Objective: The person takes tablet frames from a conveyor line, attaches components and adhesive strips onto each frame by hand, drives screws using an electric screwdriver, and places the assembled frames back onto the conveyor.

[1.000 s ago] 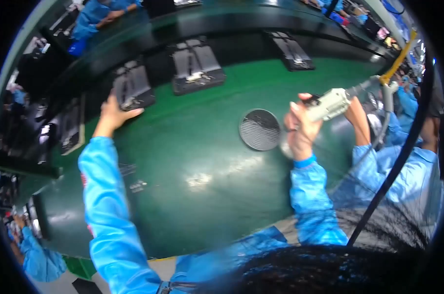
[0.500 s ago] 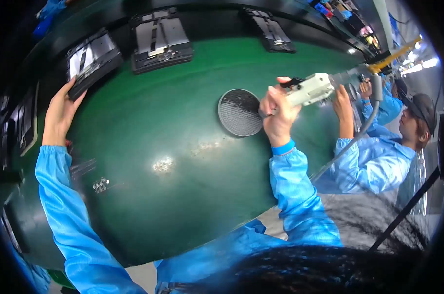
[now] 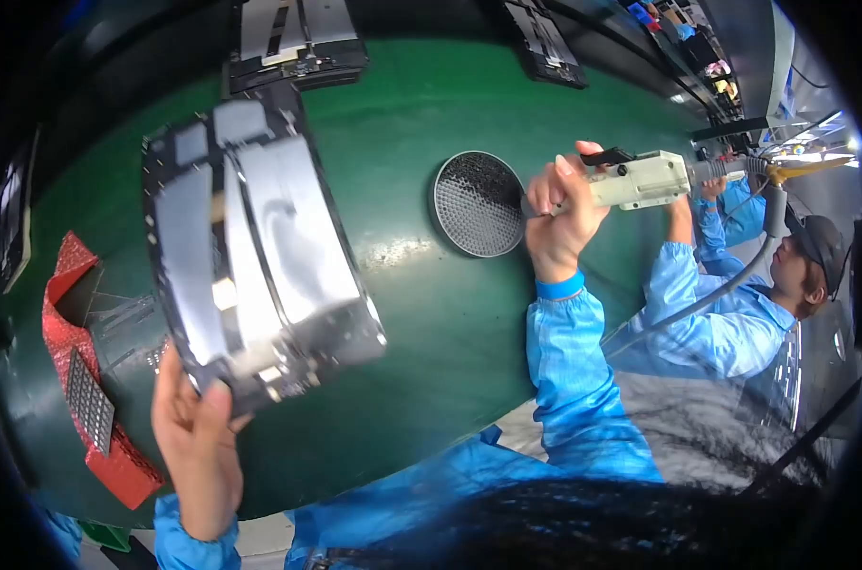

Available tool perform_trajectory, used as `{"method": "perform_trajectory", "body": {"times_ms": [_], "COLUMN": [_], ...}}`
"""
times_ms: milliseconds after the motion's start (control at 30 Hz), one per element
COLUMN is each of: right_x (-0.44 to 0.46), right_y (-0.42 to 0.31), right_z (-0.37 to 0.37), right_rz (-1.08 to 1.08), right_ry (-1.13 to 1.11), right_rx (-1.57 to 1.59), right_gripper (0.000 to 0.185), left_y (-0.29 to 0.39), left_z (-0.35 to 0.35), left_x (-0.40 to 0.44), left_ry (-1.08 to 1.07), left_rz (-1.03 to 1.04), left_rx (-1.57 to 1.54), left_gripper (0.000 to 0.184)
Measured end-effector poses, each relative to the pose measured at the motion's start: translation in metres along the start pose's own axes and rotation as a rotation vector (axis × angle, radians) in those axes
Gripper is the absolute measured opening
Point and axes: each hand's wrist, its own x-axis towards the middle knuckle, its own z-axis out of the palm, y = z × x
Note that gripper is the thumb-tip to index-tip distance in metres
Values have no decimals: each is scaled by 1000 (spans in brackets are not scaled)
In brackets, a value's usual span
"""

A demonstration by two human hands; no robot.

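My left hand (image 3: 198, 446) grips the near corner of an opened tablet (image 3: 303, 223), thumb on top. Its silvery battery cells and circuit board face up, slightly blurred, and it is tilted over the left part of the green table. My right hand (image 3: 566, 214) is closed around a cream electric screwdriver (image 3: 645, 180) with a black lever, its cable end pointing right. Beside that fist is a round grey dish (image 3: 477, 230) with a dimpled bottom and small dark pieces, probably screws, heaped at its far side. The screwdriver's tip is hard to make out near the dish's rim.
More opened tablets (image 3: 303, 71) lie along the far edge, another tablet (image 3: 550, 62) farther right. A red bubble-wrap strip (image 3: 132, 470) and a dark perforated plate (image 3: 89, 404) lie at left. A co-worker (image 3: 716, 309) sits at right, near the hanging cable (image 3: 735, 275).
My left hand has brought the tablet from the far left edge toward me. The red strip has come into view at left. My right hand still holds the screwdriver by the dish.
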Motion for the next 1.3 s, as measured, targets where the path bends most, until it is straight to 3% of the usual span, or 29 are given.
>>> {"method": "perform_trajectory", "body": {"times_ms": [133,467,567,700,867,1033,1167,1300], "right_x": [0,-5,-6,-8,-29,-31,-11,-4], "right_y": [-1,-5,-5,-12,-34,-40,-39,-39], "right_z": [3,3,5,10,32,28,11,5], "right_rz": [7,0,6,2,69,30,-10,-11], "right_ry": [9,-25,-23,-40,-91,-170,-37,-13], "right_rx": [-19,-4,-24,47,263,278,169,157], "right_gripper": [28,28,27,28,31,32,31,31], "left_y": [-39,-33,-22,-14,5,-21,-32,-30], "left_z": [-2,4,-2,1,117,188,192,204], "left_x": [-6,-16,-15,0,50,93,113,106], "left_ry": [-166,-117,-174,-187,-480,-623,-482,-416], "left_rz": [-5,188,299,720,979,1097,1192,1154], "left_rx": [4,456,759,1034,798,881,950,827], "left_gripper": [76,71,70,57,30,14,13,17]}}
